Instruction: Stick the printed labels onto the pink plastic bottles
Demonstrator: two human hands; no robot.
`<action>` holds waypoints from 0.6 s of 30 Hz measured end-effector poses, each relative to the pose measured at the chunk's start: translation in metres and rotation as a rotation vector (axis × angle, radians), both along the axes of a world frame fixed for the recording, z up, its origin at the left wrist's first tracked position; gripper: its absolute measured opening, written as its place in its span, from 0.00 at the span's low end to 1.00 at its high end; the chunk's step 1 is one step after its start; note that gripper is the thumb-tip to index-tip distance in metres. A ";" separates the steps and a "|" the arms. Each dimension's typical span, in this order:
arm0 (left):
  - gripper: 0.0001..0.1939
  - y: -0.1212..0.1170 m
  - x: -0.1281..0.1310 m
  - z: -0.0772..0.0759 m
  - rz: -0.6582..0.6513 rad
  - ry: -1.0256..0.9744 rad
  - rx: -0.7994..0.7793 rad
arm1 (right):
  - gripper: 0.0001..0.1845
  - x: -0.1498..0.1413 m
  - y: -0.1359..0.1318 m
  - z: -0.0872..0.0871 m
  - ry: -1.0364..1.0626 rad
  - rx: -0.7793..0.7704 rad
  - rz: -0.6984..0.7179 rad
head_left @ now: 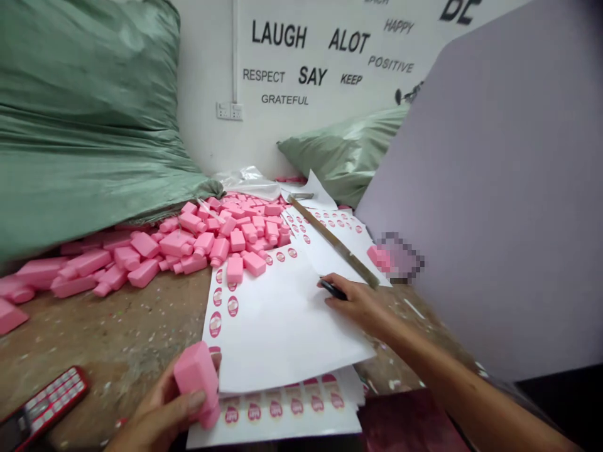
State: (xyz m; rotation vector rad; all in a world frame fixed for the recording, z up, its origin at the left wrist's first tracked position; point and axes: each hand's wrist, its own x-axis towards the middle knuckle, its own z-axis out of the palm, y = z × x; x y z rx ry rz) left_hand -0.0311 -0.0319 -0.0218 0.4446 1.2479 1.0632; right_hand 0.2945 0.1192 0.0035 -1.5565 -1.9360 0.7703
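My left hand (157,411) grips a pink plastic bottle (198,380) at the near edge of the table, just left of a stack of white sticker sheets (282,320). Small pink oval labels run along the sheets' left and bottom edges. My right hand (355,301) rests on the top sheet's right side, fingers closed around a thin black tool (333,289) like a pen or blade.
A heap of pink bottles (188,242) covers the table's back and left. A long wooden ruler (332,242) lies across more sticker sheets. A red calculator (44,405) sits at the near left. Green sacks (80,125) loom behind; a large grey board (509,188) stands right.
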 end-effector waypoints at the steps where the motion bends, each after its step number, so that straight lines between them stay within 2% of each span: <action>1: 0.32 0.000 0.000 0.001 -0.007 -0.005 0.008 | 0.16 0.004 0.001 -0.008 0.010 -0.002 0.000; 4: 0.33 0.000 0.001 0.004 -0.017 -0.034 0.019 | 0.19 0.018 0.003 -0.030 0.037 0.001 -0.003; 6: 0.31 0.001 0.001 0.005 -0.019 -0.040 0.024 | 0.20 0.026 0.002 -0.037 0.037 0.007 -0.010; 9: 0.29 0.001 0.000 0.003 -0.033 -0.035 0.028 | 0.20 0.029 -0.003 -0.032 0.022 0.025 -0.011; 14: 0.31 0.002 -0.003 0.000 -0.040 -0.041 0.036 | 0.19 0.013 0.000 -0.017 -0.032 0.058 0.011; 18: 0.32 0.004 -0.003 0.001 -0.037 -0.058 0.038 | 0.22 0.009 0.013 -0.027 -0.066 0.038 -0.014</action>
